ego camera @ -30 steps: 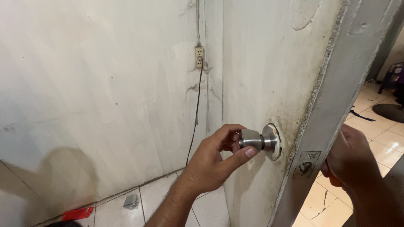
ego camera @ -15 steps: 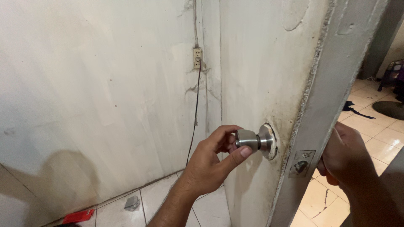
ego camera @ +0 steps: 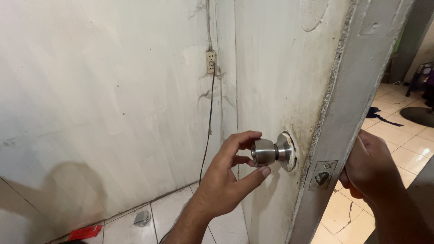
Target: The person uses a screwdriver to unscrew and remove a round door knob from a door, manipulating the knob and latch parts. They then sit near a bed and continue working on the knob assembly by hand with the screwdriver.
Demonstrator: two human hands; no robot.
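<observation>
I see a round door knob (ego camera: 266,152) of brushed silver metal, with a short neck and a flared round plate behind it, set into the face of a worn white door (ego camera: 275,72). The paint around the plate is grimy and chipped. On the door's narrow edge, just right of the knob, sits a small metal latch plate (ego camera: 323,175) with the latch bolt showing in it.

My left hand (ego camera: 226,183) has the knob: the grip is closed around it from the left and below, thumb pressed under the front of the knob, index finger curled over the top, the other fingers tucked behind it. The knob sits right at the fingertips, not deep in the palm.

My right hand (ego camera: 368,165) is on the far side of the door edge, about level with the knob (I cannot tell what its grip holds, or how far it is closed, since the door hides the fingers).

Behind, a black cable (ego camera: 209,117) hangs from a wall socket (ego camera: 211,61).
</observation>
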